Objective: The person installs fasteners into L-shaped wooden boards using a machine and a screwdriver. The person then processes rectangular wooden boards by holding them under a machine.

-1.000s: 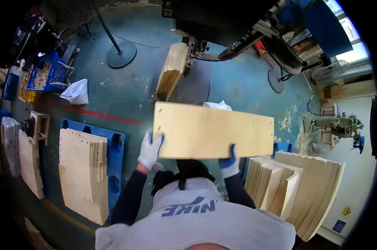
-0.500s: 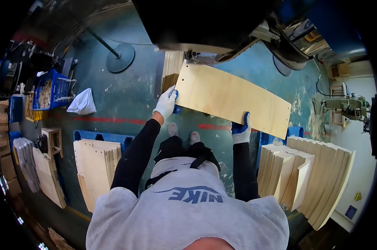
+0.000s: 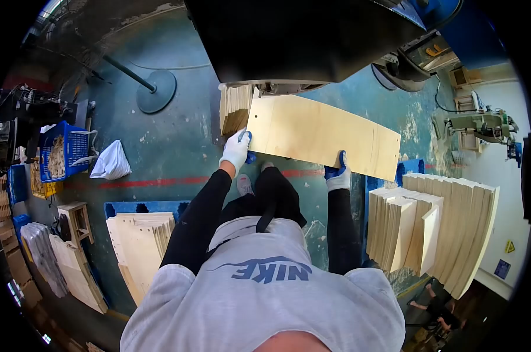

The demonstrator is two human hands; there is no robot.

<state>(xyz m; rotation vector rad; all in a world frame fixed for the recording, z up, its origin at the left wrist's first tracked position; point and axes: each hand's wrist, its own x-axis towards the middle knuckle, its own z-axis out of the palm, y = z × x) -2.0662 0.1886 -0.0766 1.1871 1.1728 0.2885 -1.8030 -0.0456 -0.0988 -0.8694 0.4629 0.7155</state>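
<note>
Both my hands, in white gloves with blue palms, hold a long pale plywood board (image 3: pixel 324 132) in front of me. My left hand (image 3: pixel 236 149) grips the board's left end near the lower corner. Toward the right, my right hand (image 3: pixel 338 173) is closed on the near edge, thumb on top and fingers hidden beneath. Small holes show near the board's ends. Its far left corner lies at the underside of a black machine (image 3: pixel 300 41). Just left of the board stands a stack of plywood pieces (image 3: pixel 235 108).
Plywood stacks on blue pallets stand at left (image 3: pixel 137 246) and right (image 3: pixel 447 229). A round metal stand base (image 3: pixel 157 92), a white sack (image 3: pixel 112 161) and a blue crate (image 3: pixel 72 149) are at left. A green machine (image 3: pixel 479 126) stands at far right. Someone's limbs show at lower right.
The board has shifted slightly left and turned a little in my hands. One foot has stepped forward. The black machine takes up more of the view.
</note>
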